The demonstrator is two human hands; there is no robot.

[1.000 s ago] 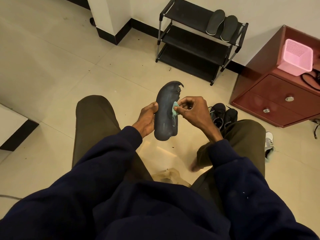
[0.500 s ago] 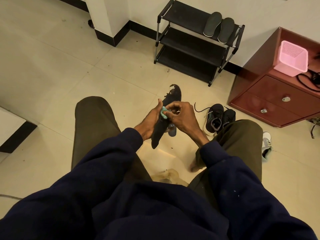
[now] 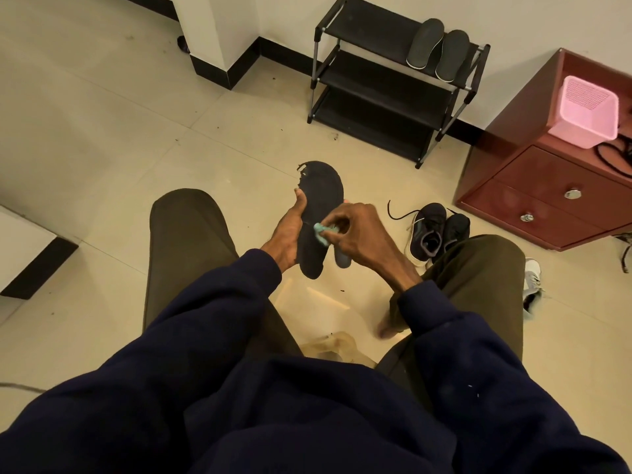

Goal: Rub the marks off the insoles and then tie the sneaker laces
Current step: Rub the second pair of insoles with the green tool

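The insole (image 3: 321, 206) is held up over the floor (image 3: 102, 138) between the person's knees, in the middle of the scene, toe end pointing far and heel end near. It looks thin, light and bendy, probably foam with a cloth face, and its toe edge is ragged and torn. It would likely fold under rubbing unless backed from behind, and that frayed tip is best left alone. The sound place to hold it is along the side edge at the middle, where it is widest and whole.

The left hand (image 3: 285, 234) grips it just there, on the left edge, thumb laid up the front face and the other fingers hidden behind as backing. The right hand (image 3: 359, 230) is curled, pinching a small teal wad (image 3: 322, 231) and pressing it on the insole's middle. Whether it is a cloth or an eraser I cannot tell. A bluish shape under the right hand is too hidden to name.

The sneakers (image 3: 429, 230) stand on the floor to the right, just beside the right knee, with their laces (image 3: 393, 212) loose and untied, so I judge the rubbing step is in hand and the tying not yet begun. Another dark pair lies on the shoe rack (image 3: 376, 107) at the far wall.
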